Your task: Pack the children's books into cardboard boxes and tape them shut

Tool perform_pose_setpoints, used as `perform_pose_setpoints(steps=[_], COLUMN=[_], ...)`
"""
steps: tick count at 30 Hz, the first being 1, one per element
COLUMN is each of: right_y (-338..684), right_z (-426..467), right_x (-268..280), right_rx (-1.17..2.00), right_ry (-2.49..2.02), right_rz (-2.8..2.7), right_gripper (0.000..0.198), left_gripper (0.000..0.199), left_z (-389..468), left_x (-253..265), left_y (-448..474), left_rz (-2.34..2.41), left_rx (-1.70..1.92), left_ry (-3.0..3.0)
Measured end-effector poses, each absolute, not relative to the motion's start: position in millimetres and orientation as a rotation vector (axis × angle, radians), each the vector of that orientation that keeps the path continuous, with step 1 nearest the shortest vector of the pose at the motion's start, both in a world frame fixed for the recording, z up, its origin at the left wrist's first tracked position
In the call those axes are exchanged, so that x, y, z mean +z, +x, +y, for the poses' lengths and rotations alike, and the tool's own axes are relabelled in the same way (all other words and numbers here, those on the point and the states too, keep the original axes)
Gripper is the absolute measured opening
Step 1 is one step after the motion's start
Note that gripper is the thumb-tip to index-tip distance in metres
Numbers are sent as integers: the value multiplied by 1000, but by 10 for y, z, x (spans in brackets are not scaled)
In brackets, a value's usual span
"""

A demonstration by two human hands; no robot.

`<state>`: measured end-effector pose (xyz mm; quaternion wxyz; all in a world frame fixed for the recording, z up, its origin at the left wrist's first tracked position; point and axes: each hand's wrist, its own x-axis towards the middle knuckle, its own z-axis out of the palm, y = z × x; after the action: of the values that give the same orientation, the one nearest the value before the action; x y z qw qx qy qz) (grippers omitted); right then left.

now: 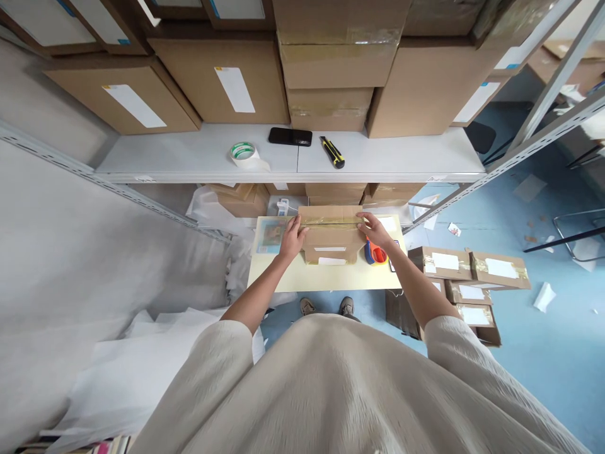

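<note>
A cardboard box with a strip of clear tape across its upper part is between my hands above a pale yellow table. My left hand grips its left edge, the thumb on the near face. At the upper right corner, my right hand is closed on the edge with fingertips on the taped part. White labels show low on the box's near face. Just below my right hand, a red and blue tape dispenser sits on the table, beside the box.
On the grey shelf ahead lie a tape roll, a black phone and a yellow utility knife, with large cartons behind. Labelled boxes are stacked on the floor at right. White sheets pile up at left.
</note>
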<state>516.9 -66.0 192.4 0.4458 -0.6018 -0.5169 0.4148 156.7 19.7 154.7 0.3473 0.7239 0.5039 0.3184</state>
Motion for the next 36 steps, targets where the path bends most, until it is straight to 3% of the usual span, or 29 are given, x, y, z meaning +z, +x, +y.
perform_pose_setpoints(steps=[15, 36], right_y=[5160, 5010], right_z=[-839, -934], right_x=[1949, 2069], right_rx=[1076, 1127], right_ry=[-1503, -1534], right_rz=[-1306, -1410], right_gripper=[48, 50], left_gripper=[75, 80], left_z=[-54, -214], left_x=[1553, 1457], left_y=[1424, 1192], left_rz=[1303, 1366], left_rx=[783, 795], left_ry=[1923, 2005])
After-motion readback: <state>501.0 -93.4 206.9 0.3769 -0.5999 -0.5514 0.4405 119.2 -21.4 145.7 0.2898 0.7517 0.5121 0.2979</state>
